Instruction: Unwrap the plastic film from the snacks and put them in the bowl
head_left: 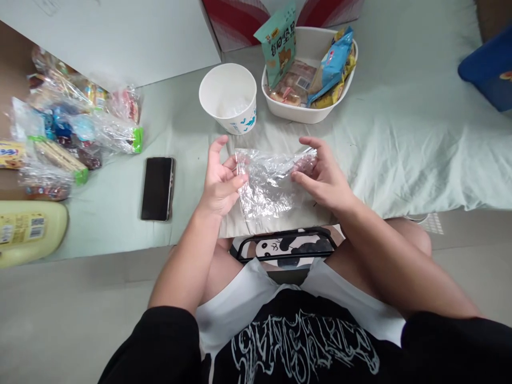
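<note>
A clear, crinkled plastic bag [266, 192] is stretched between my two hands above the near edge of the cloth-covered surface. My left hand [222, 184] pinches its left side between the thumb and the fingers behind, with the index finger raised. On the other side, my right hand [322, 176] grips the upper right part the same way, its index finger also lifted. Nothing can be made out inside the bag. Just beyond my left hand stands a white paper tub [229, 96] with blue print, some clear material at its bottom.
Behind my right hand sits a white basin [308, 114] with several snack packets. To the left lie a phone [157, 188], a pile of bagged snacks [76, 122] and a yellow jug [32, 232]. A blue container [488, 69] is at far right.
</note>
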The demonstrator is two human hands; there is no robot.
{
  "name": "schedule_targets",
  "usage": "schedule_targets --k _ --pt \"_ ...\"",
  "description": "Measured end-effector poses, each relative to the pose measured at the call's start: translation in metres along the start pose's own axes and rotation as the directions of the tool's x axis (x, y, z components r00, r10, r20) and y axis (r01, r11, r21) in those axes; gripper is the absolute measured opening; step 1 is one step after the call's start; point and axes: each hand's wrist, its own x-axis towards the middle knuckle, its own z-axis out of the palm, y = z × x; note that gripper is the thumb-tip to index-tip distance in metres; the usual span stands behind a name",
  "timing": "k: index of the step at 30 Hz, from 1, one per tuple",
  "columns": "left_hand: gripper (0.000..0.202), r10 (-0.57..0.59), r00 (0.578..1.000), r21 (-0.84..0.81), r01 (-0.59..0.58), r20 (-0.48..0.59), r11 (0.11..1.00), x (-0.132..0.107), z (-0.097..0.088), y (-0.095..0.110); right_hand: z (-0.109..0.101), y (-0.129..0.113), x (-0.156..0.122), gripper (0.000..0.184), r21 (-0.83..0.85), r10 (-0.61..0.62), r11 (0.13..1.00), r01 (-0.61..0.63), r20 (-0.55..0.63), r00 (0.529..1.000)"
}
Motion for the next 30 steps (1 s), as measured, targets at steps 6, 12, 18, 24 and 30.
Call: schedule_targets --k 6,12,18,24,30 --pt "0.045 -0.156 0.959 0.002 0.160 0.238 0.987 -0.002 0.002 0.001 0.001 -0.009 0.002 0.059 0.052 -0.010 0.999 0.009 0.014 1.000" --pt "0.030 -0.108 0.988 0.080 0.099 0.107 0.992 -0.003 0.009 -0.001 0.001 -0.005 0.005 0.058 0.138 0.026 0.990 -0.017 -0.066 0.997" --pt "0.036 -0.105 0.994 -0.013 0.106 0.034 0.994 -0.002 0.012 -0.003 0.006 -0.006 0.003 0.042 0.227 0.083 0.969 -0.100 0.081 0.993" --pt "0.036 -0.137 0.990 -0.032 0.138 0.026 0.990 -0.002 0.015 -0.004 0.009 -0.012 0.002 0.034 0.295 0.110 0.948 -0.121 0.055 0.992" --pt "0.042 -0.063 0.998 0.046 0.063 -0.020 0.997 -0.003 0.020 -0.007 0.010 -0.012 0.002 0.041 0.307 0.155 0.937 -0.166 0.061 0.986"
